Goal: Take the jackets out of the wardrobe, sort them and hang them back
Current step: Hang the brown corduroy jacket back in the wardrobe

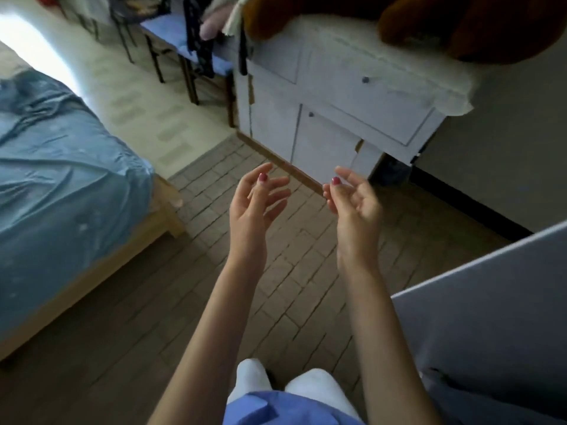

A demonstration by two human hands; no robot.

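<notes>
My left hand (256, 204) and my right hand (356, 199) are raised side by side over the tiled floor, palms turned toward each other, fingers loosely bent, and neither holds anything. A pale grey panel (491, 317) stands at the lower right; it may be a wardrobe door, and a bit of blue-grey cloth (460, 394) shows at its foot. No jacket is plainly in view. Dark and pale clothes (202, 32) hang over chairs at the far top.
A bed with a blue sheet (61, 179) and wooden frame fills the left. A white chest of drawers (337, 96) stands ahead, with a brown plush thing (460, 29) on top. Chairs with blue seats (184, 47) stand behind it. Brown floor tiles (291, 271) lie between them.
</notes>
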